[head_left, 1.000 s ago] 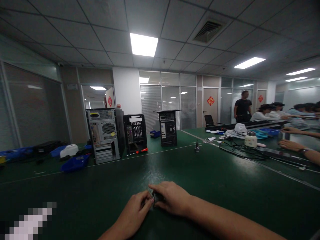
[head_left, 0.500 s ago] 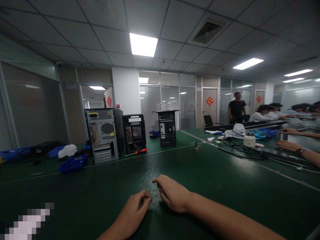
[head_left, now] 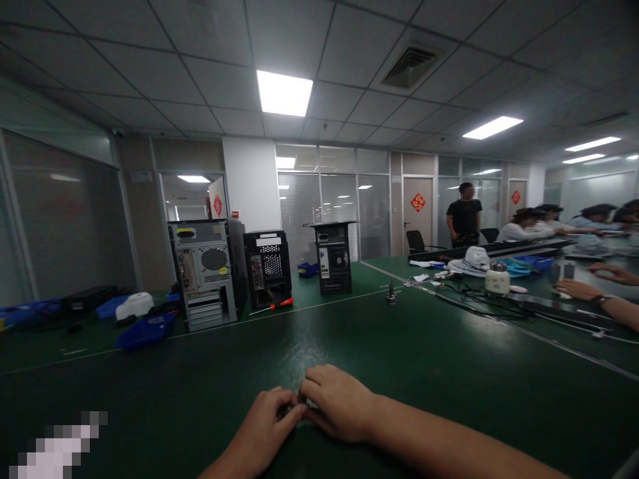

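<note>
Low over the green table, my left hand is closed, thumb and fingers pinched together. A small dark bit shows between them, too little to name. My right hand is bent over with curled fingers, its fingertips meeting those of the left. Whatever its fingers hold is hidden beneath them. Farther off, beyond both hands, a small metal fitting with a thin tip stands upright on the table.
Three computer cases, a large grey one, a black one and another, stand at the back. Before them lies a red-handled screwdriver. A blue tray is left; cables and a co-worker's hands are right.
My right hand has come down and toward me, its extended fingers curling in to meet my left fingertips. The left hand has barely shifted. At right, a co-worker's hands have moved slightly.
</note>
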A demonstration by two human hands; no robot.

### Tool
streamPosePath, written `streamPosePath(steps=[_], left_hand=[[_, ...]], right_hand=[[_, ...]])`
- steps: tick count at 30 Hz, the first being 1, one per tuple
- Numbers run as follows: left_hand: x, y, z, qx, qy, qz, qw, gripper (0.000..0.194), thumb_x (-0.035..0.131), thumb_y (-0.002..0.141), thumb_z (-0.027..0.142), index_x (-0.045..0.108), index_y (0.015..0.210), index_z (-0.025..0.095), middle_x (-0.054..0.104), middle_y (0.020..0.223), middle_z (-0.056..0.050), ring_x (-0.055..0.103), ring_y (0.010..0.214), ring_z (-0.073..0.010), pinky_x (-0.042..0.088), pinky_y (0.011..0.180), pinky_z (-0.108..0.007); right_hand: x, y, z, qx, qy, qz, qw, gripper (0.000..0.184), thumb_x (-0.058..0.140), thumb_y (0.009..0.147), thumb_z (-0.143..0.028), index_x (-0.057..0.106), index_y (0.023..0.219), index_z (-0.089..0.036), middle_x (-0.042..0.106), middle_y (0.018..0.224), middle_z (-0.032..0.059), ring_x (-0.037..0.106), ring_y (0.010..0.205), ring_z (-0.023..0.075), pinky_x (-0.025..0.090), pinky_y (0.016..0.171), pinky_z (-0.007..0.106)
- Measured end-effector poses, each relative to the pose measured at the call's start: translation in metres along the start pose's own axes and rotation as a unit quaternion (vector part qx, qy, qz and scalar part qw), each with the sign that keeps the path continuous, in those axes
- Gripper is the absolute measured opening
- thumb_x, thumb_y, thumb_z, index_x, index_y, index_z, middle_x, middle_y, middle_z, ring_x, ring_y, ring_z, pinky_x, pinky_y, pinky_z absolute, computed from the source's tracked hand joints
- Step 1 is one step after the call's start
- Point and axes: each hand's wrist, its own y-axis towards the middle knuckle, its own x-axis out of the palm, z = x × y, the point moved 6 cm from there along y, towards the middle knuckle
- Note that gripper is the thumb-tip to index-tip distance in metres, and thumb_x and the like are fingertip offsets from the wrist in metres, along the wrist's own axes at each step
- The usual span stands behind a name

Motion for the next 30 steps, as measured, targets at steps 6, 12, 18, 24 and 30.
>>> streamPosePath(steps=[6, 12, 18, 24, 30], left_hand=[[-0.002, -0.002, 0.007, -0.01, -0.01, 0.005, 1.0, 0.05, 0.041, 0.093, 0.053, 0.07, 0.077, 0.016, 0.066, 0.078, -0.005, 0.058, 0.078, -0.0207, 0.037, 0.07, -0.028], [0.0, -0.003, 0.007, -0.006, -0.023, -0.005, 1.0, 0.046, 0.045, 0.092, 0.053, 0.072, 0.086, 0.016, 0.068, 0.082, -0.005, 0.059, 0.079, -0.0207, 0.039, 0.071, -0.028], [-0.001, -0.004, 0.005, -0.003, -0.023, -0.008, 1.0, 0.041, 0.046, 0.092, 0.048, 0.072, 0.089, 0.017, 0.067, 0.083, -0.005, 0.059, 0.078, -0.02, 0.039, 0.07, -0.028], [-0.001, -0.004, 0.005, 0.0, -0.017, -0.005, 1.0, 0.038, 0.046, 0.093, 0.045, 0.072, 0.091, 0.017, 0.066, 0.082, -0.004, 0.058, 0.077, -0.0194, 0.038, 0.07, -0.027], [-0.001, -0.005, 0.005, 0.004, -0.022, -0.006, 1.0, 0.038, 0.046, 0.094, 0.044, 0.072, 0.092, 0.017, 0.067, 0.083, -0.004, 0.058, 0.077, -0.0192, 0.038, 0.069, -0.026]], right_hand=[[-0.01, -0.003, 0.043, 0.073, 0.035, 0.046, 0.996, 0.019, 0.04, 0.098, -0.03, 0.054, 0.106, -0.02, 0.061, 0.1, 0.0062, 0.054, 0.09, 0.0181, 0.04, 0.08, 0.03], [-0.018, -0.069, 0.194, 0.355, 0.075, 0.09, 0.928, 0.027, 0.036, 0.1, -0.035, 0.057, 0.107, -0.02, 0.063, 0.104, 0.0075, 0.057, 0.094, 0.0179, 0.041, 0.085, 0.03], [-0.023, -0.155, 0.292, 0.507, 0.065, 0.117, 0.851, 0.033, 0.031, 0.099, -0.036, 0.059, 0.107, -0.021, 0.066, 0.108, 0.0124, 0.058, 0.104, 0.0267, 0.043, 0.087, 0.041], [-0.011, -0.177, 0.32, 0.552, 0.094, 0.158, 0.813, 0.034, 0.038, 0.094, -0.039, 0.068, 0.101, -0.024, 0.071, 0.105, 0.009, 0.063, 0.1, 0.0263, 0.046, 0.085, 0.039], [-0.037, -0.182, 0.321, 0.531, 0.092, 0.265, 0.8, 0.038, 0.047, 0.089, -0.045, 0.072, 0.103, -0.021, 0.072, 0.109, 0.0098, 0.065, 0.102, 0.0249, 0.047, 0.088, 0.034]])
